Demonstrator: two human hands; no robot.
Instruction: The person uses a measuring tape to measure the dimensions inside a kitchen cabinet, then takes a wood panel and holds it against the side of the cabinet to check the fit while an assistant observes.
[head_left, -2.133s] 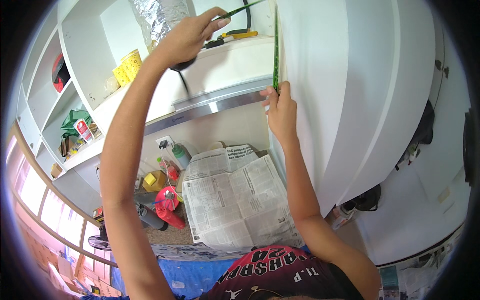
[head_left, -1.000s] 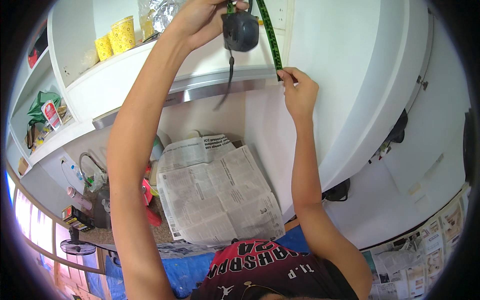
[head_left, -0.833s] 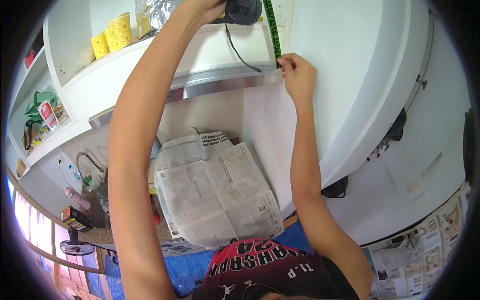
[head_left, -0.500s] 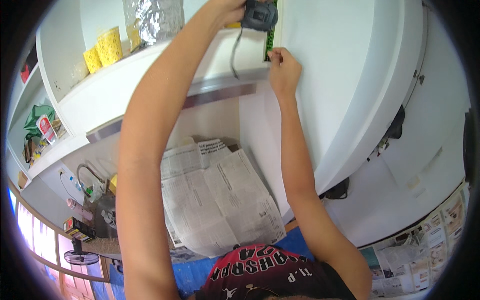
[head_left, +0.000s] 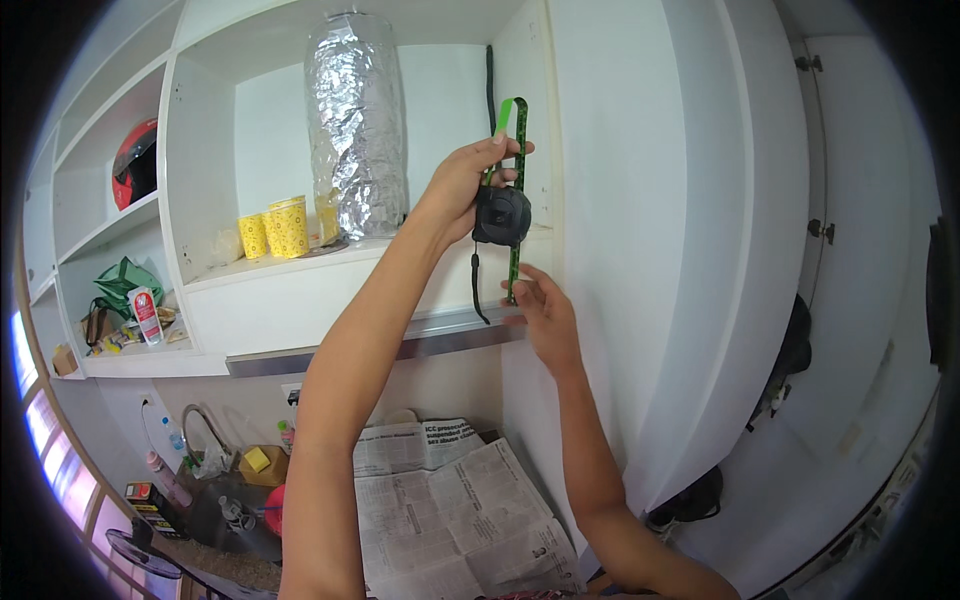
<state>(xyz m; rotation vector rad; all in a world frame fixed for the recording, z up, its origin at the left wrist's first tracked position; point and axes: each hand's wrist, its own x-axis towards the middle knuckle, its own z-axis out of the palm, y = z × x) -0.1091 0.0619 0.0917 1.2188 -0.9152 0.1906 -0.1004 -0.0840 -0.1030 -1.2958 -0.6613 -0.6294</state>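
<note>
My left hand (head_left: 462, 190) is raised and grips a black tape measure case (head_left: 501, 215) against the front edge of a white cabinet side panel (head_left: 535, 150). A green tape blade (head_left: 517, 190) runs vertically along that edge, above and below the case. My right hand (head_left: 543, 312) pinches the lower end of the blade near the bottom of the cabinet. A black wrist strap hangs from the case.
A foil-wrapped duct (head_left: 356, 130) stands inside the open cabinet beside yellow cups (head_left: 276, 228). A white cabinet door (head_left: 690, 230) hangs open on the right. Newspaper (head_left: 450, 510) covers the counter below. A sink tap (head_left: 205, 430), bottles and a red helmet (head_left: 135, 160) lie to the left.
The view tilted upward toward the cabinet. My left hand with the case has come lower along the panel edge, shortening the tape between my two hands; my right hand keeps the blade's lower end.
</note>
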